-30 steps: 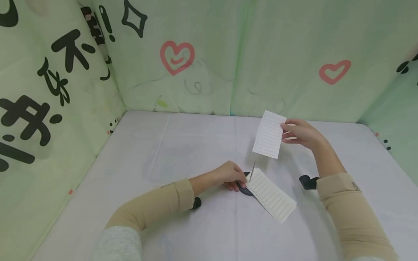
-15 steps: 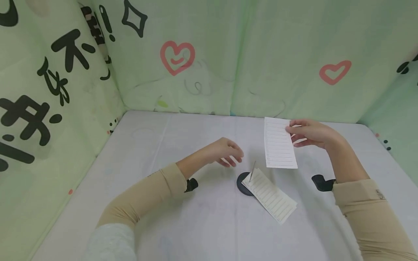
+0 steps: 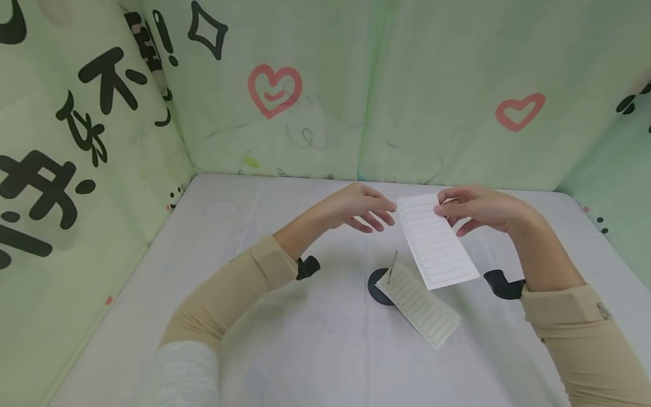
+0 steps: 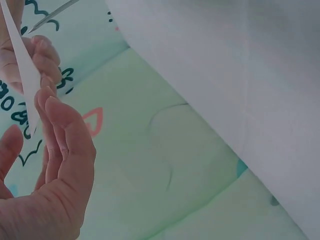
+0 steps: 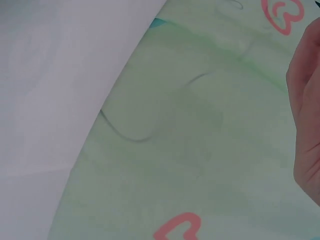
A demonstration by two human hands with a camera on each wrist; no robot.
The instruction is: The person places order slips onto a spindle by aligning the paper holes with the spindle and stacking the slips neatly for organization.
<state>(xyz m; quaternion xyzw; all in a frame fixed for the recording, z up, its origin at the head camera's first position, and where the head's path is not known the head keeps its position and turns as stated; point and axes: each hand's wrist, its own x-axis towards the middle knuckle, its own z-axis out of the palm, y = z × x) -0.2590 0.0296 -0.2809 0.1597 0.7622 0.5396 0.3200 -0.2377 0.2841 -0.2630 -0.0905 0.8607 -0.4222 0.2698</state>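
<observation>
A single lined paper slip [image 3: 438, 246] hangs over the table at a tilt, its upper right edge pinched by my right hand [image 3: 483, 208]. Beside its upper left corner is my left hand [image 3: 356, 207], fingers loosely extended; whether they touch the paper I cannot tell. In the left wrist view the slip [image 4: 31, 82] appears edge-on near the fingertips of the left hand [image 4: 65, 160]. Below stands a bill spike [image 3: 377, 289] with a round black base and an upright metal pin. Several lined slips [image 3: 424, 310] are pierced on it, lying slanted to the right.
A white-covered table [image 3: 285, 350] carries the spike. Behind it hangs a green curtain [image 3: 325, 124] with hearts, and a printed curtain [image 3: 117, 226] borders the left. Black camera mounts [image 3: 504, 285] stick out from both sleeves.
My left hand has left the spike and risen toward the held slip. My right hand has moved right, and the slip has swung so its lower end points right. The pierced slips stay put.
</observation>
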